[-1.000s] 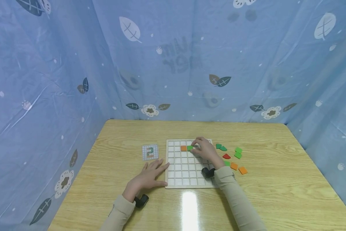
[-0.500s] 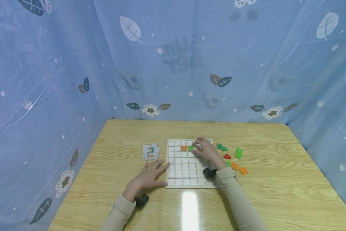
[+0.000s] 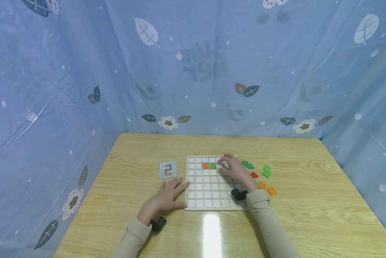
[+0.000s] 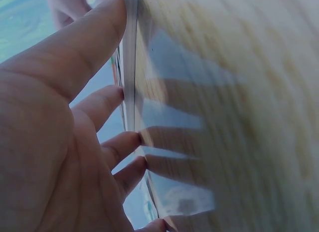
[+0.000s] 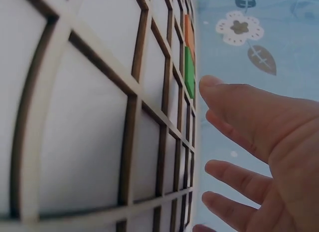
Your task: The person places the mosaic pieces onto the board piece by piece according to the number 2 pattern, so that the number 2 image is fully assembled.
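A white wooden grid board lies on the table. In its second row an orange tile and a green tile sit side by side. My right hand hovers over the board's upper right, just right of the green tile, with relaxed fingers that hold nothing. The right wrist view shows the same green tile and the spread fingers off the board's surface. My left hand lies flat on the table, fingers spread, fingertips at the board's left edge.
A small pattern card lies left of the board. Loose tiles lie to the board's right: dark green, green, red and orange. Blue patterned sheets wall the table on three sides.
My right hand has drawn back a little to the right, off the green tile, which stays in its cell beside the orange one. The left hand has not moved.
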### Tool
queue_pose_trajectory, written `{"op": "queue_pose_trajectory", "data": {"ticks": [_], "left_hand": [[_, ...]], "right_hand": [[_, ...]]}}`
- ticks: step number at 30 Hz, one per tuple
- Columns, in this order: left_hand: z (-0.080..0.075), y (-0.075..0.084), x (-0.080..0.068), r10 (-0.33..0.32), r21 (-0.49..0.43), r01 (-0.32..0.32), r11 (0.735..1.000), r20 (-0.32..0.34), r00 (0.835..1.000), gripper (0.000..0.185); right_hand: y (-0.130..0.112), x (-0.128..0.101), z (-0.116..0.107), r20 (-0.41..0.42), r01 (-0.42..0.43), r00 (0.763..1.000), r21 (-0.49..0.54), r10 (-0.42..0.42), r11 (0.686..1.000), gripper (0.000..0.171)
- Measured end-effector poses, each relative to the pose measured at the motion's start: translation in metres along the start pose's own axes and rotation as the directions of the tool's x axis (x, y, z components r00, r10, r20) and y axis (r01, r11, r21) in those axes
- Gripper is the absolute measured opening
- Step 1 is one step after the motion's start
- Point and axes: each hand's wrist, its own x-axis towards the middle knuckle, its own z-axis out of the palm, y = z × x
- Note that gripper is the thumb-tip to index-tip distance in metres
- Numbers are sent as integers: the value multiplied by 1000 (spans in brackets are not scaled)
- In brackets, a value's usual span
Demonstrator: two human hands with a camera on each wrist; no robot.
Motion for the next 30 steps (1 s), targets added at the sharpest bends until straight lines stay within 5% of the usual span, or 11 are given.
{"op": "queue_pose_trajectory", "data": {"ticks": [30], "left_hand": [[0,0,-1,9,12,-10,1000,7,1000,77]], "right_hand": [[12,-27,-21,-71,47,996,10,-46,999,39]]}}
